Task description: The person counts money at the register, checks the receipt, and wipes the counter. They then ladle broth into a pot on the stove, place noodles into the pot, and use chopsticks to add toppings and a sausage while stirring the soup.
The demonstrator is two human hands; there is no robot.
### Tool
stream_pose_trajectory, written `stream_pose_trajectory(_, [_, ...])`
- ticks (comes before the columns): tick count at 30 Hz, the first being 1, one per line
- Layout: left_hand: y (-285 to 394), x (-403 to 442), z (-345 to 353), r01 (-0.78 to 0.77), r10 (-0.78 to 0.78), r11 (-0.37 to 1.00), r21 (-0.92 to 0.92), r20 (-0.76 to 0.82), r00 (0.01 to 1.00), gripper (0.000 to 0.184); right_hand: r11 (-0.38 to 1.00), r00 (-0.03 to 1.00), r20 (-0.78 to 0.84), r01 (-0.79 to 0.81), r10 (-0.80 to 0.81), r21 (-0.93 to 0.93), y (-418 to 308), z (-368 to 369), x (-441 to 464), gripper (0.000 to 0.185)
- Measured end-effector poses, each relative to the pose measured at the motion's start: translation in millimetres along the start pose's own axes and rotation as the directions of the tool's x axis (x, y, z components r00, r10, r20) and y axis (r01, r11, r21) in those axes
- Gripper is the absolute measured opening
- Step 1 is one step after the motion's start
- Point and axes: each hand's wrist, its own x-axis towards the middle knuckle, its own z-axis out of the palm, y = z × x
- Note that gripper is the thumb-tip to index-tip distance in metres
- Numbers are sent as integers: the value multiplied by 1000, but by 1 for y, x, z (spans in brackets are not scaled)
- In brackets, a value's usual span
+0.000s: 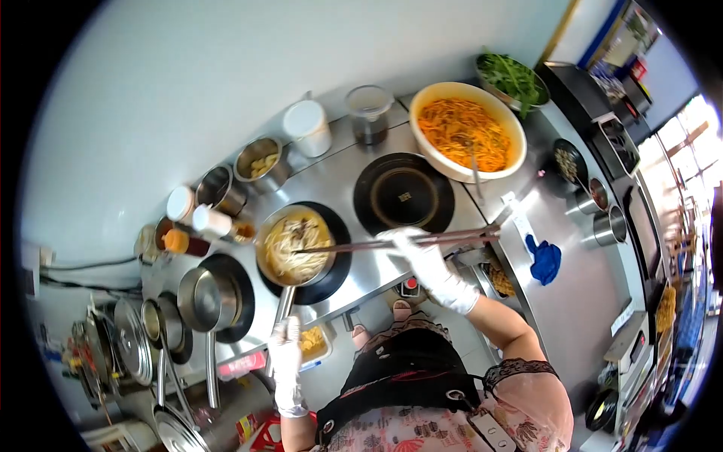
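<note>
White gloves cover both hands. My left hand (pixel 285 348) is wrapped round the metal handle of a saucepan (pixel 286 300), which sits on a dark round burner plate (pixel 343 260). Pale noodles (pixel 290 260) in yellowish broth fill the pan, with some darker bits among them. In my right hand (pixel 422 260) is a pair of long brown chopsticks (pixel 361 245). They reach leftward over the pan, and their tips touch the noodles. Just behind my right hand lies a bare black burner plate (pixel 403 197).
A large bowl of orange shreds (pixel 429 162) stands at the back right, beside a bowl of greens (pixel 516 79). Sauce bottles (pixel 188 242) and metal pots (pixel 275 177) line the wall. Another saucepan (pixel 202 297) sits to the left. A blue cloth (pixel 545 260) lies on the right counter.
</note>
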Motion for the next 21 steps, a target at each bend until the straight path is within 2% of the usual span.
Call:
stream_pose_trajectory(1, [13,-3,22,17,3,989,-144,140,990,32,955,993,102,84,-57,-286,-17,4,-6,20])
stream_pose_trajectory(2, [47,-11,44,123,9,926,-356,349,937,45,980,989,141,68,-41,-188,-22,9,-17,20])
stream_pose_trajectory(3, [52,-9,70,146,98,876,-460,466,879,60,984,983,182,22,11,-177,-10,8,-30,18])
stream_pose_trajectory(4, [61,-10,98,305,114,688,-658,514,850,62,984,986,170,26,4,-175,-4,4,-34,18])
stream_pose_trajectory(5, [73,-10,115,354,61,596,-721,480,875,56,947,891,423,265,-168,-183,-1,-1,-37,23])
stream_pose_trajectory(6, [85,-9,127,390,0,495,-776,449,893,50,864,703,646,486,-298,-130,0,-6,-38,35])
stream_pose_trajectory(7, [92,1,134,549,28,214,-808,567,823,37,850,734,653,455,-188,-266,-14,-8,-43,42])
stream_pose_trajectory(8, [101,5,139,511,-157,149,-847,490,857,25,817,760,645,420,-80,-394,-30,-13,-47,49])
stream_pose_trajectory(9, [83,22,135,497,-61,94,-862,494,867,22,456,714,684,663,-149,-593,-39,-35,-44,50])
stream_pose_trajectory(10, [66,38,130,485,34,34,-874,486,873,20,246,771,600,637,-213,-731,-53,-61,-47,46])
stream_pose_trajectory(11, [112,34,128,326,-318,124,-937,273,908,20,137,893,383,421,-236,-897,-89,-75,-43,39])
stream_pose_trajectory(12, [92,46,115,312,-117,171,-935,295,948,21,80,839,266,342,-474,-936,-93,-112,-32,35])
stream_pose_trajectory(13, [90,53,106,286,-129,179,-941,266,955,21,-63,809,164,157,-564,-986,-93,-151,-16,38])
stream_pose_trajectory(14, [94,55,100,245,-179,246,-938,205,962,19,-136,841,64,-11,-538,-991,-107,-164,-1,46])
stream_pose_trajectory(15, [87,62,93,224,-141,244,-944,194,971,18,-259,857,157,28,-490,-965,-106,-190,18,51])
stream_pose_trajectory(16, [81,67,88,202,-98,242,-949,183,978,17,-254,858,152,26,-491,-967,-99,-203,34,51])
stream_pose_trajectory(18, [89,66,86,152,-153,306,-940,109,982,16,-446,904,342,204,-255,-872,-95,-218,65,41])
stream_pose_trajectory(19, [87,66,85,142,-144,302,-943,102,984,16,-442,906,338,203,-254,-874,-96,-221,79,41])
stream_pose_trajectory(20, [87,66,85,147,-140,292,-945,110,984,16,-504,921,338,202,-194,-840,-102,-218,92,30])
stream_pose_trajectory(21, [88,65,88,142,-200,299,-944,84,976,16,-564,934,332,205,-131,-800,-107,-219,102,21])
